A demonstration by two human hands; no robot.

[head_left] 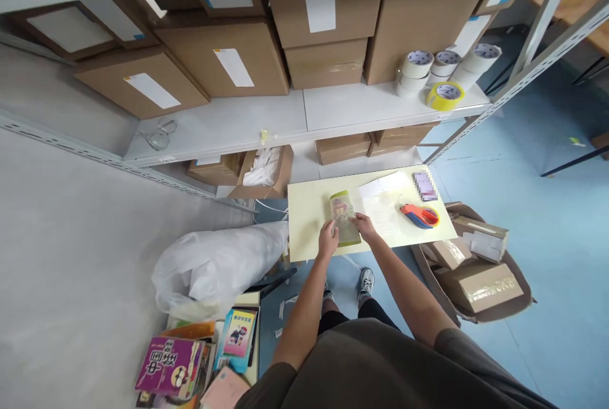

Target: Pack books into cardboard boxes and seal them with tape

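Note:
A thin greenish book or booklet with a pictured cover is held over the pale yellow table. My left hand grips its lower left edge. On its right edge, my right hand is closed, the thumb toward the cover. White paper sheets lie on the table just right of the book. Beyond them are an orange and blue tape dispenser and a blurred purple phone-like object.
Ahead stands a shelf with cardboard boxes and tape rolls. Packed parcels fill a large carton at the right. A white plastic bag and stacked books are at the left.

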